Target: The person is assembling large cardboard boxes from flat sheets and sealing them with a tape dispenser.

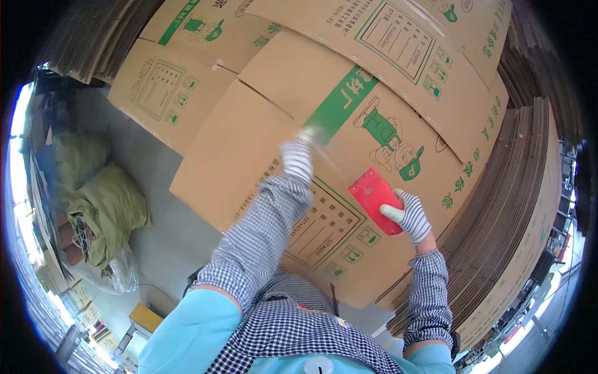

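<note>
Gripped in my right hand (408, 215) is a red tape dispenser (377, 202), with the gloved thumb lying across its face. A faint clear strip of tape (333, 159) runs from it towards my left hand (299, 156). That hand's gloved fingers are closed at the strip's end and smeared by motion. Both hands are over a large flat cardboard carton (218, 156) with green printing and a cartoon figure. My left fingertips are beside its green band (342, 106). Both gloves are striped with pale fingertips.
More flat cartons (386, 37) overlap at the far side. Tall stacks of cardboard (498, 206) stand on the right, with another stack (93, 37) at the far left. Olive sacks (109, 206) and a clear plastic bag (121, 271) sit on the grey floor (165, 206) at left.
</note>
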{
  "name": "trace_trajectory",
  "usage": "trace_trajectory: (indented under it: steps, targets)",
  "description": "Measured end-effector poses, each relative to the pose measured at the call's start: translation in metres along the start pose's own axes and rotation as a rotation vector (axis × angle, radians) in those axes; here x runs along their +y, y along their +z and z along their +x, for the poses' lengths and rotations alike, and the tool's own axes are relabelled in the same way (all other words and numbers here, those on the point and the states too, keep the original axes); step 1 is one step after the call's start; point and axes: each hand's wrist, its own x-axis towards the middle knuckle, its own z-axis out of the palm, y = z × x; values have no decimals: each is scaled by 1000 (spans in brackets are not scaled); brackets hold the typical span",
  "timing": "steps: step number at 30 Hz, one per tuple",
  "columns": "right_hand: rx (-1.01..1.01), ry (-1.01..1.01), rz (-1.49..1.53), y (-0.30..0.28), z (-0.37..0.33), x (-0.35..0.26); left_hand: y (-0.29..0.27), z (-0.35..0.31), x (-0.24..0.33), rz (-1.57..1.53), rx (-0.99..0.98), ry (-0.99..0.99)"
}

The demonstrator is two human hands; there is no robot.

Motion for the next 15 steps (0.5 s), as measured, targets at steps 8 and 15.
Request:
trace_trajectory:
  steps: [8,15]
  targets:
    - [-81,423,-294,-28,38,46,0,-17,59,1084,880,351]
    - [-172,391,-84,-45,23,41,8,13,26,-734,-233,66]
